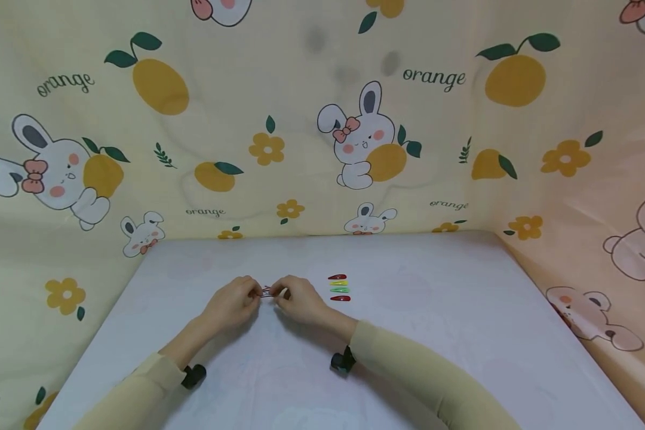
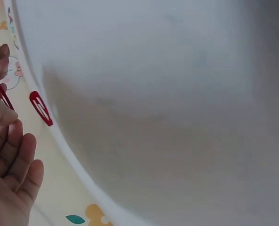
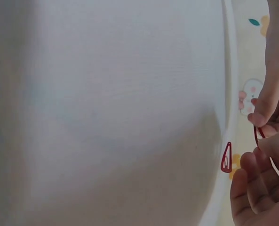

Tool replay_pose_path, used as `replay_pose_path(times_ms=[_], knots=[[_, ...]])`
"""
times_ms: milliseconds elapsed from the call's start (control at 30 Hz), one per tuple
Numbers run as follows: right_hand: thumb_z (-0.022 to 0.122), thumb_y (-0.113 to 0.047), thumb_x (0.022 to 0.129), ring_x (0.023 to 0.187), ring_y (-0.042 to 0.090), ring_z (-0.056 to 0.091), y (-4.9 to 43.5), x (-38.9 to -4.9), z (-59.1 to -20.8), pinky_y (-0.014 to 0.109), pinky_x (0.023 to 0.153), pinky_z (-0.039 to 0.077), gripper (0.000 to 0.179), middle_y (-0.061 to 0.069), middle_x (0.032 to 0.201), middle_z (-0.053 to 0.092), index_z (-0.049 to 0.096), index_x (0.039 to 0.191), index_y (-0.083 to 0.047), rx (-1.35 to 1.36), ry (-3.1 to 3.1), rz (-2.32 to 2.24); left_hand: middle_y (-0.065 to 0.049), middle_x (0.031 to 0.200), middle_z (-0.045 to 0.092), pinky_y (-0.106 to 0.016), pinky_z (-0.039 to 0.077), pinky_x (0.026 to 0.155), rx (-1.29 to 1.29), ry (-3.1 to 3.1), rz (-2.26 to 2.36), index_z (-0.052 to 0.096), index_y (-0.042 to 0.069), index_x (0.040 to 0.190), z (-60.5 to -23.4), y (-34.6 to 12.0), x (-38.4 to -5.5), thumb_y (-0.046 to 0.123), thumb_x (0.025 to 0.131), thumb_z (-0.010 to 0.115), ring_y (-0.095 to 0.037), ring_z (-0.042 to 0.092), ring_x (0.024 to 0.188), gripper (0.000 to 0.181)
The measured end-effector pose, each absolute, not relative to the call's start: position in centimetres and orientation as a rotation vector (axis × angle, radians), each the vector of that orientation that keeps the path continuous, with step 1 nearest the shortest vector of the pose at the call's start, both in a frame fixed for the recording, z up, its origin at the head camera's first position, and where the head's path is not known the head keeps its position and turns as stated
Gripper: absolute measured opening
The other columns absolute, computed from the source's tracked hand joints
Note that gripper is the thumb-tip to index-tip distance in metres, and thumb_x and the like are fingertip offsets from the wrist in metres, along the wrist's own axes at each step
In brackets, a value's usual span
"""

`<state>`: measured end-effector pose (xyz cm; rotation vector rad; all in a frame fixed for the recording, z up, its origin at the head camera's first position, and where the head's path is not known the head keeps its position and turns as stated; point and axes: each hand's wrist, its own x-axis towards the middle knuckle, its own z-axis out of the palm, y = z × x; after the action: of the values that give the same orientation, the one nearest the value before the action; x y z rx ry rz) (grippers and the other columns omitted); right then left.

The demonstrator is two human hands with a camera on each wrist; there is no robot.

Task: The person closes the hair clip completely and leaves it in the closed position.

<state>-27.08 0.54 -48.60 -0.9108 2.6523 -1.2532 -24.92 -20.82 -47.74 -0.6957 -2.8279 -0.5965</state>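
Both hands meet over the middle of the table, with thin red hair clips between and just under the fingertips. My left hand (image 1: 235, 303) pinches one end of a red snap hair clip (image 2: 6, 100), its other fingers loosely bent. The right hand (image 1: 301, 301) pinches the opposite end of that clip, thumb on top. On the table close by lies another red hair clip (image 3: 227, 158), its centre slot showing. To the right of my right hand, a column of clips holds a red clip (image 1: 337, 277), a yellow clip (image 1: 339, 283), a green clip (image 1: 340, 290) and a second red one.
A white-covered table (image 1: 435, 334) spreads under both arms. Behind and beside it hangs a cream curtain (image 1: 301, 71) printed with rabbits and oranges. A black wrist camera (image 1: 194, 377) sits at the left cuff, another camera (image 1: 343, 362) at the right one.
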Motion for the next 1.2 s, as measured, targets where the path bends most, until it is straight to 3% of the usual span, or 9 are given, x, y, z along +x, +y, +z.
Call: replay_pose_path(times_ms=[667, 967, 1200], knots=[[0.069, -0.004, 0.099, 0.088, 0.013, 0.069, 2.8, -24.5, -46.2, 0.024, 0.074, 0.056, 0.014, 0.002, 0.107, 0.074, 0.075, 0.110, -0.010, -0.932, 2.652, -1.646, 0.002, 0.094, 0.065, -0.034, 0.056, 0.070, -0.805, -2.450, -0.686, 0.066, 0.012, 0.098, -45.9, -19.0, -22.6, -0.001, 0.085, 0.075, -0.017, 0.063, 0.091, 0.021], [0.069, -0.004, 0.099, 0.086, 0.017, 0.070, 4.6, -23.8, -45.2, 0.029, 0.077, 0.057, 0.014, 0.002, 0.106, 0.074, 0.076, 0.109, -0.011, -0.911, 2.586, -1.837, 0.002, 0.096, 0.066, -0.035, 0.057, 0.077, -0.864, -2.321, -0.735, 0.065, 0.011, 0.101, -44.7, -17.4, -22.4, -0.001, 0.086, 0.075, -0.016, 0.062, 0.094, 0.021], [0.071, -0.001, 0.097, 0.083, 0.029, 0.071, 5.6, -22.9, -44.3, 0.026, 0.072, 0.054, 0.013, 0.008, 0.104, 0.074, 0.075, 0.108, -0.006, -0.824, 2.570, -2.019, -0.001, 0.101, 0.066, -0.039, 0.055, 0.080, -0.873, -2.233, -0.793, 0.066, 0.008, 0.104, -43.8, -15.8, -22.5, 0.004, 0.088, 0.075, -0.021, 0.063, 0.098, 0.019]])
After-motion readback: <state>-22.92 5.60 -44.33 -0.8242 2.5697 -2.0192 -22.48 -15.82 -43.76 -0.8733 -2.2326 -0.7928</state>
